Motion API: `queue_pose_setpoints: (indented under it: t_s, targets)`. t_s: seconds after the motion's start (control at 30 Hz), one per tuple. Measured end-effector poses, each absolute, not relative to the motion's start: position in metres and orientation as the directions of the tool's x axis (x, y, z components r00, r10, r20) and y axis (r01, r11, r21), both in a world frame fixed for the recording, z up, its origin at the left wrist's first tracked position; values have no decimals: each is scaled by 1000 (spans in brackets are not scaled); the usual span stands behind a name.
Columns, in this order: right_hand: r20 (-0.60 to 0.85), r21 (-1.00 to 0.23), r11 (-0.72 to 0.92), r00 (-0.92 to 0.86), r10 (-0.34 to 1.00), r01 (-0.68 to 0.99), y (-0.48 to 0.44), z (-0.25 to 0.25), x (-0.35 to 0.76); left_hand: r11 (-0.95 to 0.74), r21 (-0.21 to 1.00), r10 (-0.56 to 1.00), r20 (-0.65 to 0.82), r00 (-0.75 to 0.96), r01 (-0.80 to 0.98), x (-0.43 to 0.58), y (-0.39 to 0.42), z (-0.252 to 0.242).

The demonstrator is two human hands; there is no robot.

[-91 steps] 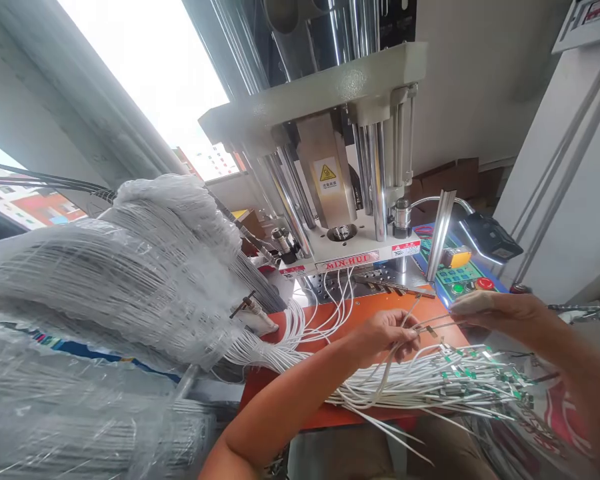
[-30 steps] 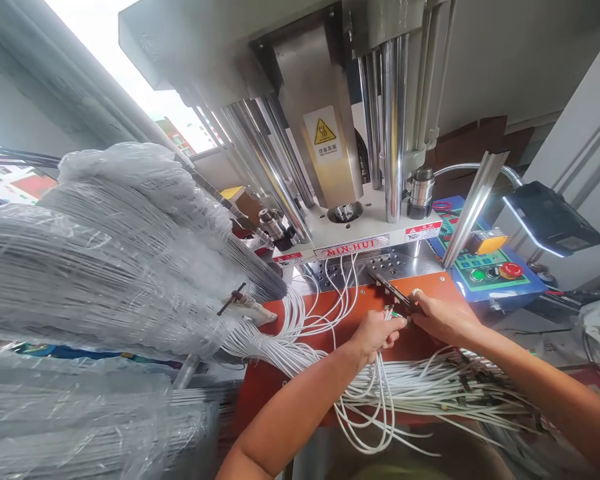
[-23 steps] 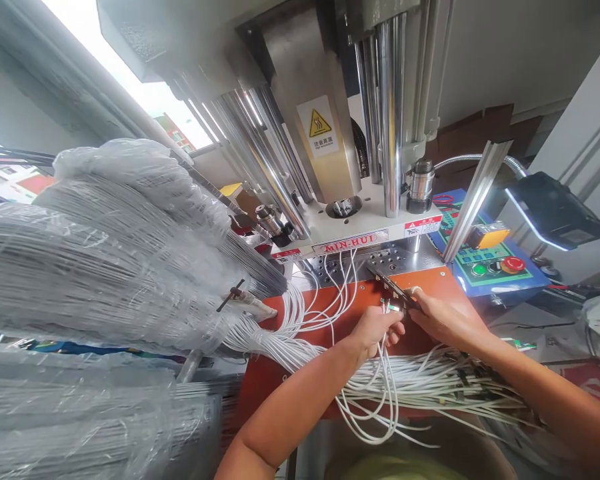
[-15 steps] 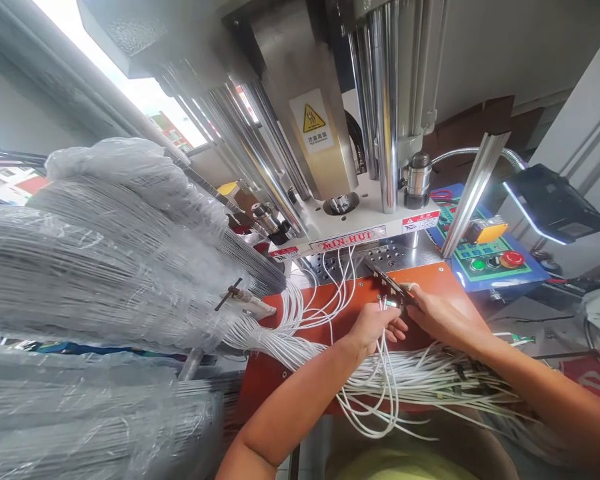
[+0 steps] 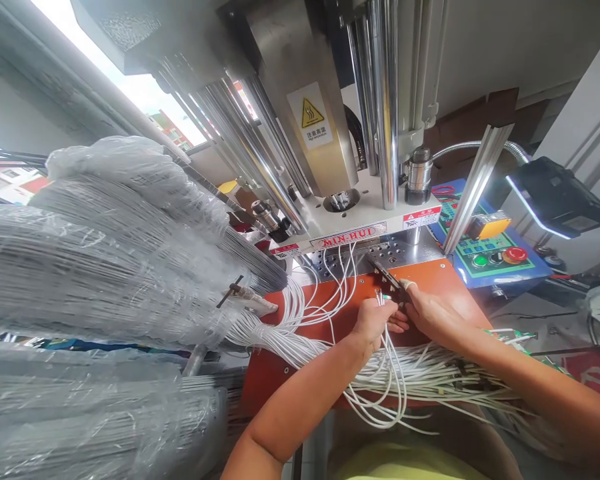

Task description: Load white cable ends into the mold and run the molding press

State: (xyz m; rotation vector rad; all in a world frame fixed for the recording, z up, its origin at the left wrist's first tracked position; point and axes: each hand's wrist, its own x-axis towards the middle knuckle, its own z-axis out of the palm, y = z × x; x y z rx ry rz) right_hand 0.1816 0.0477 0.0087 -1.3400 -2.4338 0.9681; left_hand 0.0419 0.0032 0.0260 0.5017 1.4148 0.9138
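Note:
My left hand pinches the ends of several white cables, which loop down below it. Just to its right, my right hand grips a dark metal bar with small fittings along it. The bar slants up and left over the orange work surface, its far end near the perforated metal plate. Both hands are close together, the cable ends beside the bar. My palms hide part of what I hold.
A press stands ahead, with other white cables running under it. Plastic-wrapped cable bundles fill the left. A large cable bunch crosses the front edge. A control box and a lamp are at the right.
Both hands have shifted only slightly and still hold the cables and the bar. The cable loops under my left hand have swung a little to the right.

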Motion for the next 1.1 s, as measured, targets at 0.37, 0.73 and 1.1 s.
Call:
queue_pose_setpoints:
  t_s: [0.37,0.73,1.1]
  targets:
    - [-203,-677,274,-531,823,683,46,3,183,468,812,809,-552,-200,-349,61,-2,14]
    - [-245,-675,327,-618,747,662,57,19,195,441,892,896,-443,-3,-104,13,3,23]
    - [-134,-759,318,-614,778,568,57,14,195,236,854,965,-147,-219,463,-4,-1,24]
